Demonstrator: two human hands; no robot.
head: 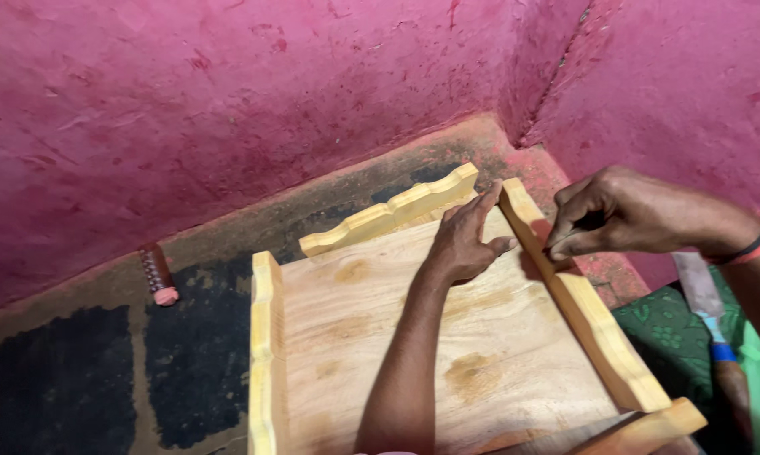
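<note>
Head view: the wooden tray (447, 337) lies on the floor by the pink wall (186, 93). My left hand (467, 240) rests open on its board; my right hand (620, 211) pinches something tiny, perhaps a nail, against the right side rail (590, 320).

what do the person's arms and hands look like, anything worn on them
Both forearms are bare, with no sleeves or gloves showing. The right hand has a red and black band around the wrist. The left hand wears nothing visible.
</note>
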